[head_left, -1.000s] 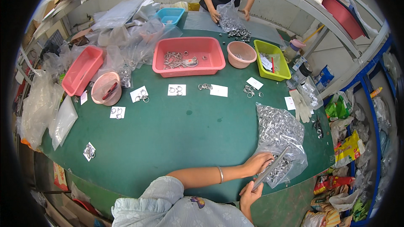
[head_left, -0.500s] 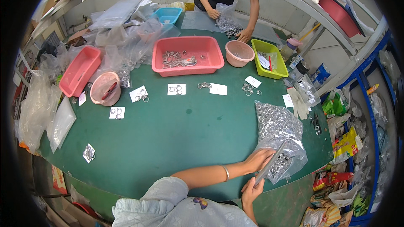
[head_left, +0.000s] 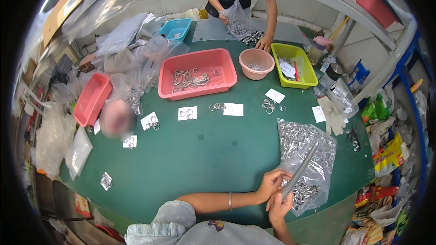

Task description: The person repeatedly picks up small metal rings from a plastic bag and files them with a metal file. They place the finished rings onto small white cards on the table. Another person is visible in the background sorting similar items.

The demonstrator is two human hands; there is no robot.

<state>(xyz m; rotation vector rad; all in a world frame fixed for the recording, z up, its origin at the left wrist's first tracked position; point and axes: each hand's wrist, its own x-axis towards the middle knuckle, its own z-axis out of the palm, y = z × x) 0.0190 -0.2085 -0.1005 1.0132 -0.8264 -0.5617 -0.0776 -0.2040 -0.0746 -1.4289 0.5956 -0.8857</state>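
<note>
A long, grey, tapered ring mandrel [head_left: 300,170] slants up and away, its lower end wrapped by the fingers of my right hand [head_left: 279,207]. My left hand [head_left: 272,185] is beside it, fingertips pinched near the rod; whatever they hold is too small to make out. Beneath and beyond the mandrel lies a clear plastic bag [head_left: 306,143] full of silvery metal rings. Loose rings [head_left: 305,194] show at its near end, close to my hands.
Small ring groups lie with white cards [head_left: 233,109] across the green table [head_left: 204,163]. Behind are a pink basket [head_left: 197,94], a round pink bowl [head_left: 256,73] and a green basket [head_left: 295,83]. Gloves [head_left: 332,115] lie right. Opposite, another person's hand [head_left: 264,43] touches small metal parts.
The view has shifted, so the table sits lower in it. My left hand has drawn slightly left, away from the mandrel's middle. Across the table, the other person's bag is lifted more upright.
</note>
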